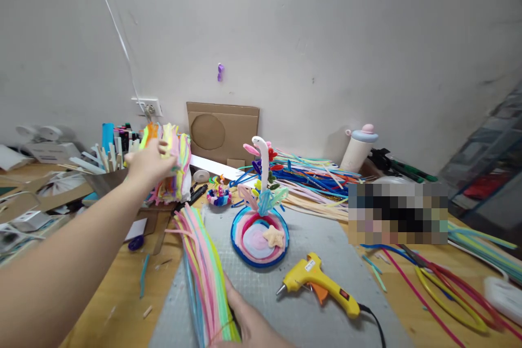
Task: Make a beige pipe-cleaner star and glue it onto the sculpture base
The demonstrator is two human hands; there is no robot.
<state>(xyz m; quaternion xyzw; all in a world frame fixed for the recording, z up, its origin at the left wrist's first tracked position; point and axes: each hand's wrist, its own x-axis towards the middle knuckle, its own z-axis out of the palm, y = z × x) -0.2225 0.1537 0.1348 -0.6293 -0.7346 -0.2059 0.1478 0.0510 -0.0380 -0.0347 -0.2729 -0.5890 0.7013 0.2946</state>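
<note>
My left hand (149,163) reaches to the back left. Its fingers are curled against an upright bunch of pastel and bright pipe cleaners (183,157); the palm side is hidden. At the front, my right hand (248,318) is closed around a long bundle of pipe cleaners (207,277) in pink, green, yellow and blue, lying over the grey cutting mat (322,234). Beyond it stands a round, blue-rimmed pipe-cleaner piece (261,263) with a white curved neck (265,166) and a beige star (274,236). A yellow glue gun (320,283) lies to the right.
Loose pipe cleaners (314,176) lie along the wall near a white bottle (356,147). Cardboard (244,125) leans on the wall. A small beaded-looking ring (219,197) sits behind the mat. Scissors (424,263) lie at right; a pixelated patch hides part of that side.
</note>
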